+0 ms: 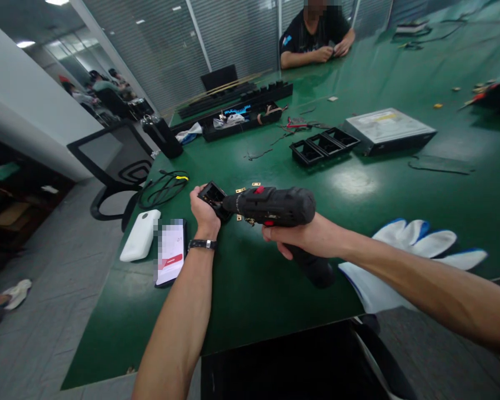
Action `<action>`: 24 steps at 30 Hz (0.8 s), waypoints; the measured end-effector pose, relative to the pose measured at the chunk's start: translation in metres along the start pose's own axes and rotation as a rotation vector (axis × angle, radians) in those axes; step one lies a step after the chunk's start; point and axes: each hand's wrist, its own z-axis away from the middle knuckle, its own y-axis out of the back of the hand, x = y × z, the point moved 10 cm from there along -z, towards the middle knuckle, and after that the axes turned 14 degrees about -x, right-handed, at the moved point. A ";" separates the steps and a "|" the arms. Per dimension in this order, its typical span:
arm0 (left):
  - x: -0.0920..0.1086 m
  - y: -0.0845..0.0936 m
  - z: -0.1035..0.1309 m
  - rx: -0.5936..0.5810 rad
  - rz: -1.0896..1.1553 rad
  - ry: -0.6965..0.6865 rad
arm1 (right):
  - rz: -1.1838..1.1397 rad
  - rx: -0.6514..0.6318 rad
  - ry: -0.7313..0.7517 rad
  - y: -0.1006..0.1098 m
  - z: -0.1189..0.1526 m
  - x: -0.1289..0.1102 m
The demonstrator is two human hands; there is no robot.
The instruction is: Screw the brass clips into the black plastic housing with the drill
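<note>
My right hand (302, 236) is wrapped round the grip of a black cordless drill (275, 205) with red details. The drill lies level, its chuck pointing left. My left hand (204, 214) holds a small black open frame (213, 193) just over the table. The drill's front end meets the right side of that frame; whether the bit touches a screw is hidden. Beside and behind the chuck lie several small brass-coloured plates (256, 184) with holes. A little pile of small metal parts (250, 221) shows under the drill.
White gloves (400, 244) lie by my right forearm. A phone (170, 253), a white power bank (140, 235) and a coiled black cable (162, 186) are at the left. Farther back are a black three-opening frame (325, 145), a metal box (389, 130) and a person (316, 39) seated across the green table.
</note>
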 end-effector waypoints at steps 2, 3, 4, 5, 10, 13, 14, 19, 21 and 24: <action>-0.001 0.003 -0.002 -0.002 -0.011 -0.008 | -0.023 -0.005 0.008 0.000 -0.001 0.001; -0.002 0.005 -0.003 -0.006 -0.017 -0.015 | -0.030 -0.009 0.008 0.000 -0.001 0.002; -0.002 0.006 -0.003 -0.010 -0.020 -0.020 | -0.038 -0.013 0.008 0.000 -0.001 0.004; -0.002 0.006 -0.003 -0.016 -0.021 -0.020 | -0.044 -0.017 0.008 0.000 -0.001 0.004; -0.002 0.004 -0.002 -0.022 0.019 -0.017 | -0.040 -0.032 0.001 -0.001 -0.001 0.002; -0.002 0.002 -0.001 -0.016 0.042 -0.013 | -0.026 -0.038 0.005 -0.002 -0.001 -0.002; -0.002 0.002 -0.001 -0.008 0.045 -0.012 | -0.022 -0.041 0.004 -0.003 -0.001 -0.002; -0.002 0.008 -0.002 0.043 0.045 -0.032 | -0.020 -0.041 -0.027 -0.006 -0.003 0.000; -0.001 0.010 -0.004 0.049 0.045 -0.023 | -0.016 -0.032 -0.027 -0.007 -0.006 -0.002; 0.004 0.016 -0.007 0.070 0.053 -0.014 | 0.011 -0.042 -0.012 -0.010 -0.014 -0.008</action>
